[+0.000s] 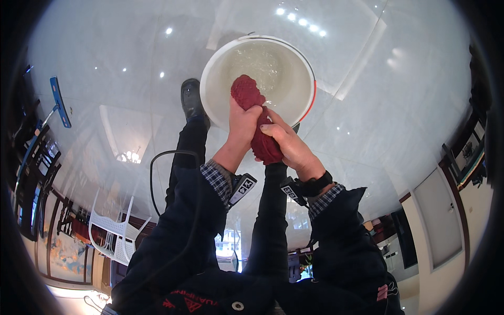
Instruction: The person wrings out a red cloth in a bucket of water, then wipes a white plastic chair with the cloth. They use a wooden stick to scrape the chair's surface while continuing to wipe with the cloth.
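A bunched, twisted dark red cloth (266,142) is gripped by both of my hands, its upper end over a white bucket (210,79) with some clear water (262,63) inside. My left hand (241,126) is closed round the upper part of the cloth. Lower and to the right, my right hand (289,147) is closed on the cloth, thumb across its front. Each wrist carries a small strapped device.
My black shoe (190,100) stands left of the bucket on the glossy pale tiled floor (367,52). A blue flat mop (60,102) lies at the left, with white plastic chairs (118,231) at lower left. Dark furniture and doors line the edges.
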The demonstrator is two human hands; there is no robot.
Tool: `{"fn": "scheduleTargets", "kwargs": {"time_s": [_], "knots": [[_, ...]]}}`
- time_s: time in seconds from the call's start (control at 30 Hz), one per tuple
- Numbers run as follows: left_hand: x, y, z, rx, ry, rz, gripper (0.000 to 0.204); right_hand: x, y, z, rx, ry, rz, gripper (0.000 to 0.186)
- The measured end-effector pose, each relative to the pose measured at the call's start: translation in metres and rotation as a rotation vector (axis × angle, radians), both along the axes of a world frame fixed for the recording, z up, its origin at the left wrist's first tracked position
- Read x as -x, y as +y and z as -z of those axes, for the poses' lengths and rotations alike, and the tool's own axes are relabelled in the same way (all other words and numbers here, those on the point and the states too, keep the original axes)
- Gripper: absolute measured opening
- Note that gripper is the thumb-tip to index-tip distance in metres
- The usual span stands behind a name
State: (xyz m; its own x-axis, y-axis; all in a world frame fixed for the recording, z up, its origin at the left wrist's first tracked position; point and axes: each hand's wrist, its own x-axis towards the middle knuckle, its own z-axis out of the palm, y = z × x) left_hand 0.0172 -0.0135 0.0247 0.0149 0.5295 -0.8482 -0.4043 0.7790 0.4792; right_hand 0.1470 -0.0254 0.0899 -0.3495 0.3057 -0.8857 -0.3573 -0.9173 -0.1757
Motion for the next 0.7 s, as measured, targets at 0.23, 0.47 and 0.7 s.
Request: {"fn": "scheduleTargets", "kwargs": {"time_s": [0.23, 0.47, 0.7], "knots": [[0.004, -0.002, 0.002, -0.057, 0.252, 0.351, 0.048, -0.001, 0.011, 0.001, -0.114, 0.107, -0.103, 0.073], [0.012, 0.011, -0.009, 0.158, -0.372, -0.101, 0.068, -0.019, 0.002, -0.003, 0.057, 0.250, 0.130, 0.058], [0.021, -0.010, -0.003, 0.288, -0.627, -0.343, 0.076, 0.000, -0.014, -0.027, 0.152, 0.579, 0.756, 0.060]]}}
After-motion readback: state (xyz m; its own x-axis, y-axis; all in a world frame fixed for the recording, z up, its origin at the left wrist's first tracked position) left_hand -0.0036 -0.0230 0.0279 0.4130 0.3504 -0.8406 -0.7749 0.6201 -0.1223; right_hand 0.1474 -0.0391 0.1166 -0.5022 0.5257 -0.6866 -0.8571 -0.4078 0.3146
